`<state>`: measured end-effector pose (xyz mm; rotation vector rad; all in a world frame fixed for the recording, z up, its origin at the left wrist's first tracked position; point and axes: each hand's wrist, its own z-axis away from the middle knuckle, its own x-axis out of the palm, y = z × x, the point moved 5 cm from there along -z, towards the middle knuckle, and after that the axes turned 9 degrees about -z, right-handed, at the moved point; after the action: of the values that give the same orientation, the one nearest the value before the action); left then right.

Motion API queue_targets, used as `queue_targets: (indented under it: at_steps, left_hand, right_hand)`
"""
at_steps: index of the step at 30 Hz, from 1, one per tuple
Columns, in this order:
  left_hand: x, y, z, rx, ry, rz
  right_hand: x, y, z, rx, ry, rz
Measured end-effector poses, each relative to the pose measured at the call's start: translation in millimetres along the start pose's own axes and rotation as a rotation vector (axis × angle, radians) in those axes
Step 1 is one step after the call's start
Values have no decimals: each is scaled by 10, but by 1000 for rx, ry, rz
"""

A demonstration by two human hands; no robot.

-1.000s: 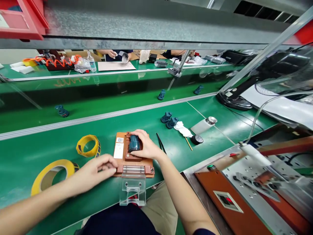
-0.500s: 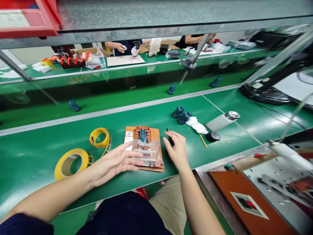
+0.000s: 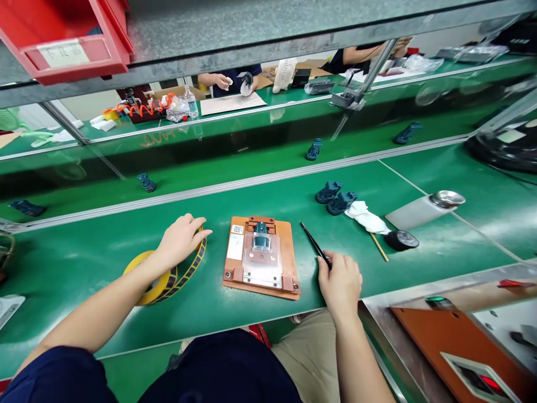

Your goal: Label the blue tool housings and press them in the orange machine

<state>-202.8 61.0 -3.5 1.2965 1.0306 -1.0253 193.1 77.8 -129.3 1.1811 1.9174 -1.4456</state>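
My right hand (image 3: 342,285) is closed around black tweezers (image 3: 312,240), whose tip points up and away to the left over the green bench. Over a yellow label strip (image 3: 199,260) is my left hand (image 3: 180,238), thumb and forefinger apart; it covers part of the coiled strip, so any contact is hidden. A yellow roll (image 3: 145,271) lies partly beneath that forearm. Between my hands sits an orange-brown fixture (image 3: 287,246) with a dark teal part (image 3: 260,228) in it. The fixture's clear plastic flap (image 3: 262,263) lies down over part of this piece.
Two teal parts (image 3: 335,197) stand to the right, by a white cloth (image 3: 367,217), a wooden stick (image 3: 380,246) and a white bottle (image 3: 413,211). More teal parts (image 3: 314,150) sit along the green strip behind the rail. A red bin (image 3: 75,50) hangs at upper left.
My left hand has left the fixture's flap and moved left to the yellow strip. The flap has gone from raised to flat. My right hand has shifted right and now grips the tweezers.
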Motion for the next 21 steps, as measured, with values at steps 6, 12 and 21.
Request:
queue_targets:
  at_steps: [6, 12, 21]
  left_hand:
    - [120, -220, -211, -61, -97, 52]
    - [13, -342, 115, -160, -23, 628]
    - [40, -305, 610, -366, 174, 932]
  right_hand:
    - [-96, 4, -58, 129, 86, -443]
    - [-183, -458, -114, 474, 37, -1479]
    - [14, -1886, -67, 301, -535, -1658]
